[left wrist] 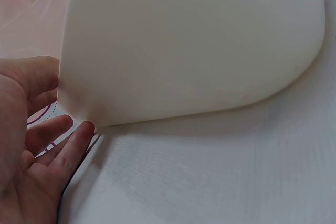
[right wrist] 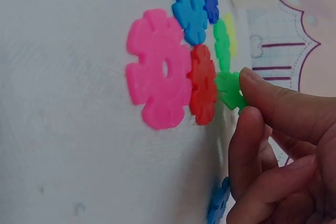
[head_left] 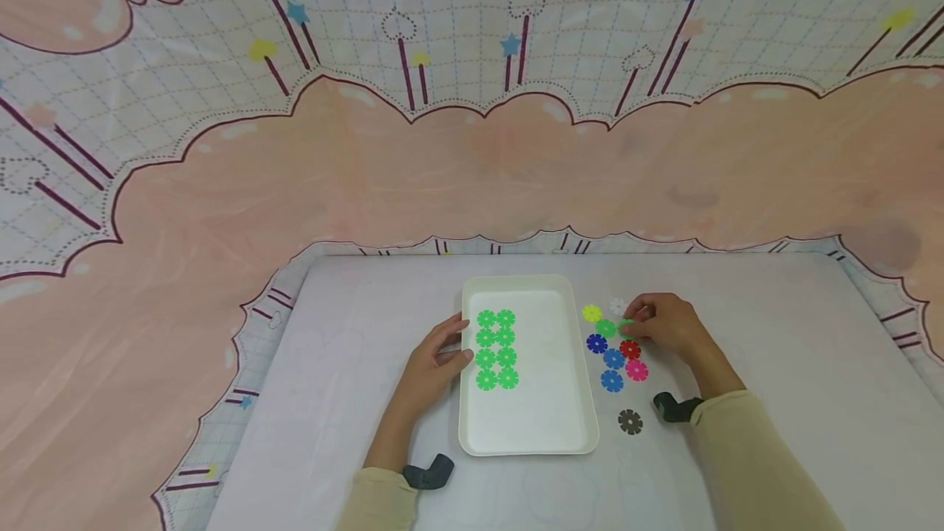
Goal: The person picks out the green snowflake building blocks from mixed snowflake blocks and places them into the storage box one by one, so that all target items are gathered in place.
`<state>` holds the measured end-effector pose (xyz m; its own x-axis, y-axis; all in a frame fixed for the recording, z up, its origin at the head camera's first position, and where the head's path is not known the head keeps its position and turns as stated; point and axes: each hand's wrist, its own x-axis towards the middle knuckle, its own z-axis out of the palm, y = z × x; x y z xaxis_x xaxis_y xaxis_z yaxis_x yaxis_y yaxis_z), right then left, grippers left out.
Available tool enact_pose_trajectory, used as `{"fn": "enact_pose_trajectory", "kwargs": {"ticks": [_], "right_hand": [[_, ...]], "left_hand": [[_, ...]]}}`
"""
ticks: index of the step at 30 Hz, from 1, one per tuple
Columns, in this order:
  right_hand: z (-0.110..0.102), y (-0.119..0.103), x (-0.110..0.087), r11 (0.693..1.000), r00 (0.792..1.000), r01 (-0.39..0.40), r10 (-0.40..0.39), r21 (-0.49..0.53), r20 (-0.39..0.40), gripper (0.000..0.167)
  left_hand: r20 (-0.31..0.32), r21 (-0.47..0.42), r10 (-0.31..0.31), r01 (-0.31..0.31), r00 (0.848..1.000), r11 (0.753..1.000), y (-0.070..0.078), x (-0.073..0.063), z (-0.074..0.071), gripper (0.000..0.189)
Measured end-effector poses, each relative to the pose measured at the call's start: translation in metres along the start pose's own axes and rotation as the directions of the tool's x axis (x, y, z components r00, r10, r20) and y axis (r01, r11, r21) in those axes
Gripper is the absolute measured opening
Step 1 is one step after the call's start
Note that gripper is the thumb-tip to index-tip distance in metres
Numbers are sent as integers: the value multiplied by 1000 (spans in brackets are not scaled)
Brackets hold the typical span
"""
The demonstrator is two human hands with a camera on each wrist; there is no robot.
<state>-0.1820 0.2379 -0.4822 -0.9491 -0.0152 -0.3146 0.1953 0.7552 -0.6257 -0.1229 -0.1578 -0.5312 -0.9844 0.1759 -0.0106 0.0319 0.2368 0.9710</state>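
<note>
In the head view my left hand [head_left: 431, 363] grips the left rim of a white tray [head_left: 546, 400]. The left wrist view shows thumb and fingers at the tray wall [left wrist: 194, 45]. Inside the tray, several green snowflake discs [head_left: 506, 357] lie in two columns along the left side. To the right of it my right hand [head_left: 667, 324] pinches another green snowflake disc [right wrist: 229, 89] between thumb and index finger. A red disc [right wrist: 203, 85] and a pink disc [right wrist: 157, 69] lie close by this hand.
Loose discs lie right of the tray: yellow [head_left: 592, 313], green [head_left: 605, 328], dark blue [head_left: 596, 343], lighter blue [head_left: 612, 381] and whitish [head_left: 617, 306]. A dark brown disc [head_left: 630, 422] is nearer me. A blue disc [right wrist: 219, 203] shows beneath my right fingers. Patterned cloth [head_left: 442, 170] hangs behind the table.
</note>
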Motion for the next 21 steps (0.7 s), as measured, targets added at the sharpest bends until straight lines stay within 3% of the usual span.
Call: {"fn": "enact_pose_trajectory", "kwargs": {"ticks": [11,21], "right_hand": [[1,-8,-5,1000,1000,-10,10,-19,15,27],[3,-14,-7,998,997,-39,36,44,74,34]], "left_hand": [[-1,7,0,0,1000,1000,-1,0,0,51],[-5,26,-9,9,1000,1000,0,0,-1,51]]}}
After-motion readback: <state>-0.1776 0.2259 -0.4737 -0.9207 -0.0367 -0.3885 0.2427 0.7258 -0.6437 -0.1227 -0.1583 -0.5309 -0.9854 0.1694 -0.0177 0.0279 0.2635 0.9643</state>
